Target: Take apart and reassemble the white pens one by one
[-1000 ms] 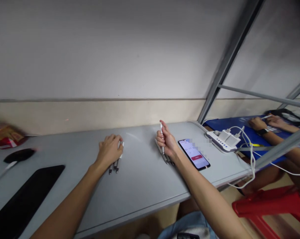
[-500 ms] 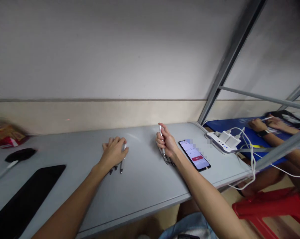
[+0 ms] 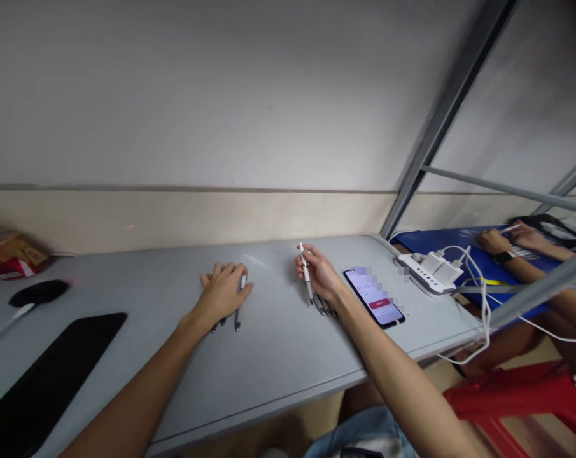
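My right hand (image 3: 322, 275) is closed round a white pen (image 3: 305, 273), which it holds nearly upright with the tip down near the grey table (image 3: 268, 356). Under that wrist lie several more pens (image 3: 324, 308). My left hand (image 3: 222, 291) rests palm down with its fingers laid flat over a small row of pens (image 3: 237, 316), whose dark tips stick out toward me. A phone (image 3: 374, 296) with a lit screen lies just right of my right hand.
A white power strip (image 3: 428, 270) with chargers and trailing cables sits at the table's right end. A black pad (image 3: 44, 381), a black mouse-like object (image 3: 37, 292) and a snack packet (image 3: 8, 254) are at the left. Another person's forearms (image 3: 517, 248) rest on a blue surface; a red stool (image 3: 521, 394) stands below.
My right hand has tilted the white pen and shifted it slightly left. My left hand has slid a little to the right and flattened over its pens.
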A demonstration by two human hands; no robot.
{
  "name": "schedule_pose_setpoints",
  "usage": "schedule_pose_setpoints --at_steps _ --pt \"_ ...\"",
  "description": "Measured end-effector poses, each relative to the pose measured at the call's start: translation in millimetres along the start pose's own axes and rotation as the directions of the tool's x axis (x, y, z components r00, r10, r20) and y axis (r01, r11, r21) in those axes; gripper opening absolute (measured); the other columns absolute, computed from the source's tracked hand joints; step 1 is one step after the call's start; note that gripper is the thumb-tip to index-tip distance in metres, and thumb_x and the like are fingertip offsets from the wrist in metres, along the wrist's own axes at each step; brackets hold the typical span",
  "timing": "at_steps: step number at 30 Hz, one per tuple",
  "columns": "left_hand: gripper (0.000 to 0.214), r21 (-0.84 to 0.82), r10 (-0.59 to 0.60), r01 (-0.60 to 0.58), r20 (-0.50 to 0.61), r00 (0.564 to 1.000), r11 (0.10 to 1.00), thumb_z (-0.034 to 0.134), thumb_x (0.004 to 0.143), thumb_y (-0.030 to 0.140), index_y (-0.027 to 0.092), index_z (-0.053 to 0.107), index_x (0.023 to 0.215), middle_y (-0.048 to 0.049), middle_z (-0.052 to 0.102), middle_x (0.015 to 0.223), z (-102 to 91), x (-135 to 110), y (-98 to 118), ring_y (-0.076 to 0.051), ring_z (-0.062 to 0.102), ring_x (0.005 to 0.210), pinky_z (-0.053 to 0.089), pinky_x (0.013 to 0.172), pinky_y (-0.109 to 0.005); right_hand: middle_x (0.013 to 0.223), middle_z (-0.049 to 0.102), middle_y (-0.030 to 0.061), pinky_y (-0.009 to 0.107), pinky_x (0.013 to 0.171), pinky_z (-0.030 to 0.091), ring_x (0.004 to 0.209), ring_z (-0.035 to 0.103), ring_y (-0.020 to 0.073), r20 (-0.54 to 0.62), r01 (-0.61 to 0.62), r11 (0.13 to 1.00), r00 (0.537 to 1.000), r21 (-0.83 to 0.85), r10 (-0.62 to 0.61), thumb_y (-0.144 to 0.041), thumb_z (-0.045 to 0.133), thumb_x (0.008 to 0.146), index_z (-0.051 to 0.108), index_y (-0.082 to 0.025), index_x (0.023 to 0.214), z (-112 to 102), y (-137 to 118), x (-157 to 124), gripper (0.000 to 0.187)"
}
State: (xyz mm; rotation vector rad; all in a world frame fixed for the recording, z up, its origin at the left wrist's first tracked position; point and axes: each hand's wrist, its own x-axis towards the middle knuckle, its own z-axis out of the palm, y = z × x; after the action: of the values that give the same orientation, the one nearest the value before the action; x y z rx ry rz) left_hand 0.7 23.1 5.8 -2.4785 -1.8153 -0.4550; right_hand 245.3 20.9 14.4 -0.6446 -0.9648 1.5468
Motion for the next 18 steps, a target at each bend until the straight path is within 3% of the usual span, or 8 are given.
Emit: schedule_pose_setpoints --at_steps 3,5,7,9,11,13,18 --pt "0.026 -0.007 0.009 -0.009 -0.002 1.0 1.0 0.044 0.087 0.041 0.023 0.057 0.1 -0.01 0.063 0.109 -1.6 -1 1 -0.031 0.044 0.105 0.03 0.083 -0.044 0.082 0.061 0.0013 0.025 0.068 0.045 0.074 0.056 0.0129 -0.05 0.039 0.969 0.997 -0.243 -0.052 -0.036 0.066 0.079 0.061 -0.019 0.096 -3 3 2 0.024" --pt "0.025 -0.014 0.013 -0.013 -0.003 1.0 1.0 0.045 0.086 0.041 0.023 0.056 0.099 -0.0101 0.063 0.109 -3.7 -2 2 -0.031 0.044 0.105 0.03 0.082 -0.045 0.09 0.063 0.0029 0.027 0.076 0.043 0.082 0.057 0.0145 -0.065 0.088 0.874 0.989 -0.477 -0.136 -0.037 0.063 0.08 0.066 -0.019 0.093 -6 5 4 0.022" --pt "0.024 -0.016 0.011 -0.011 -0.001 1.0 1.0 0.046 0.086 0.04 0.023 0.056 0.098 -0.0101 0.062 0.109 -6.1 -2 3 -0.031 0.044 0.105 0.03 0.082 -0.045 0.1 0.064 0.0047 0.031 0.084 0.039 0.093 0.055 0.0175 -0.054 0.115 0.685 0.974 -0.72 -0.22 -0.037 0.061 0.082 0.069 -0.02 0.095 -10 7 4 0.023" --pt "0.023 -0.014 0.008 -0.008 0.006 1.0 1.0 0.046 0.086 0.039 0.022 0.056 0.098 -0.0104 0.062 0.11 -8.0 -3 4 -0.032 0.044 0.107 0.03 0.083 -0.045 0.109 0.062 0.0067 0.037 0.089 0.034 0.104 0.05 0.022 -0.037 0.066 0.428 0.973 -0.902 -0.228 -0.038 0.061 0.082 0.072 -0.022 0.097 -14 7 4 0.024" --pt "0.023 -0.012 0.012 -0.012 0.018 1.0 1.0 0.046 0.086 0.038 0.022 0.057 0.098 -0.0105 0.062 0.109 -8.8 -3 5 -0.032 0.043 0.108 0.031 0.083 -0.044 0.114 0.059 0.0081 0.041 0.09 0.029 0.109 0.044 0.0259 -0.037 -0.004 0.184 0.984 -0.983 -0.174 -0.04 0.062 0.083 0.074 -0.025 0.097 -16 8 3 0.023" --pt "0.023 -0.01 0.017 -0.016 0.022 1.0 1.0 0.046 0.086 0.038 0.022 0.057 0.098 -0.0104 0.062 0.108 -8.4 -3 6 -0.032 0.043 0.108 0.031 0.084 -0.045 0.117 0.056 0.0091 0.044 0.088 0.027 0.11 0.041 0.0281 -0.036 -0.033 0.03 0.991 -0.999 -0.128 -0.041 0.062 0.084 0.075 -0.028 0.098 -18 8 3 0.023" --pt "0.023 -0.002 0.021 -0.021 0.011 1.0 1.0 0.044 0.087 0.038 0.022 0.056 0.099 -0.0105 0.061 0.108 -7.0 -3 5 -0.032 0.044 0.107 0.031 0.084 -0.045 0.122 0.052 0.0104 0.046 0.087 0.025 0.112 0.038 0.0298 -0.024 -0.036 -0.091 0.991 -0.995 -0.129 -0.046 0.059 0.086 0.074 -0.032 0.103 -25 11 7 0.026"
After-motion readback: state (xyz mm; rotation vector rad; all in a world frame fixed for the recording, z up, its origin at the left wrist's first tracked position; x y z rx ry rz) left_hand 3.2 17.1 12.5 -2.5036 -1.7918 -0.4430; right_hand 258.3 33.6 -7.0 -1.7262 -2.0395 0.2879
